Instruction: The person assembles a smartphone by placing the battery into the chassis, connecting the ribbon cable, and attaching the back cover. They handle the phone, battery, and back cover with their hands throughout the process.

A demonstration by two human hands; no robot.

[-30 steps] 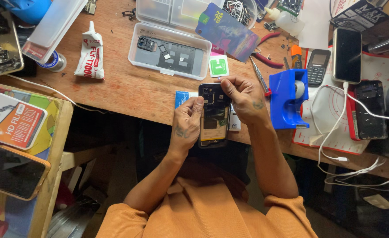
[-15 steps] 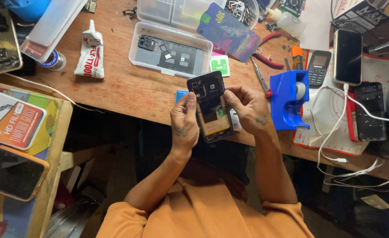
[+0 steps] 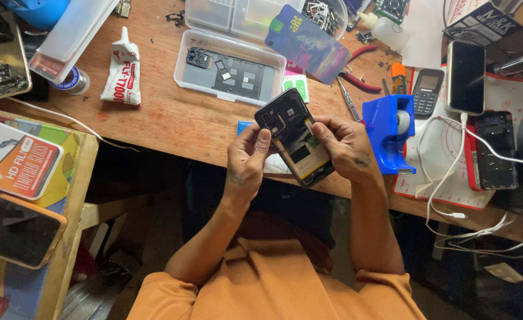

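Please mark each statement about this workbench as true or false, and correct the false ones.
1. Both hands hold the opened phone. True: the left hand and the right hand grip its two sides.
2. The blue tape dispenser stands left of the hands. False: it stands to their right.
3. The white glue tube lies on the wooden table. True.
4. The clear plastic box is closed. False: its lid is open.
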